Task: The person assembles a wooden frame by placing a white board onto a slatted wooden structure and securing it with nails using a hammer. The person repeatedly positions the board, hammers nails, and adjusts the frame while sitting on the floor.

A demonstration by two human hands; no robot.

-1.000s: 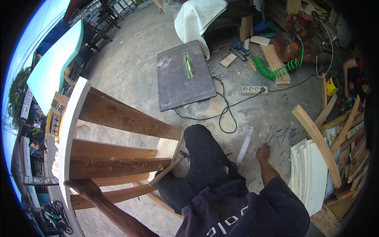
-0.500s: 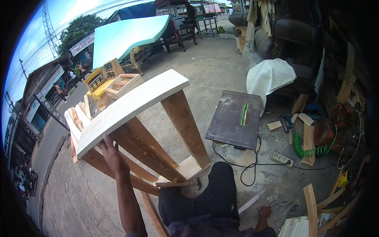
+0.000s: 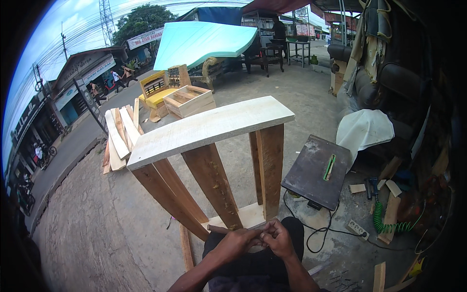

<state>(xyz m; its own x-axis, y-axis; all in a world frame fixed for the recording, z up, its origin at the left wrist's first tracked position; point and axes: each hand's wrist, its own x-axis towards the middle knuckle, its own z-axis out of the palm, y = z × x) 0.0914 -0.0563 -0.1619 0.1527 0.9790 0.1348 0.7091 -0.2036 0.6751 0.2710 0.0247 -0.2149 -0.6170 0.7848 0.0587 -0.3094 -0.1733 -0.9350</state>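
In the head view, two hands, the left hand [image 3: 235,244] and the right hand [image 3: 277,239], meet with curled fingers above the lap; what either grips I cannot tell, though one wooden handle [image 3: 219,228] pokes out by the left. Just beyond stands one wooden frame [image 3: 271,170]: one pale curved board [image 3: 214,127] atop five visible brown slats [image 3: 210,180].

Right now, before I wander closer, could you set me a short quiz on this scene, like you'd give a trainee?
1. Where is the dark slotted panel relative to the wooden frame? A) left B) right C) underneath
2. True or false: the yellow chair is farther from the camera than the wooden frame.
3. Are the person's left grip and right grip close together or wide apart?

Key: 1. B; 2. True; 3. Close together.
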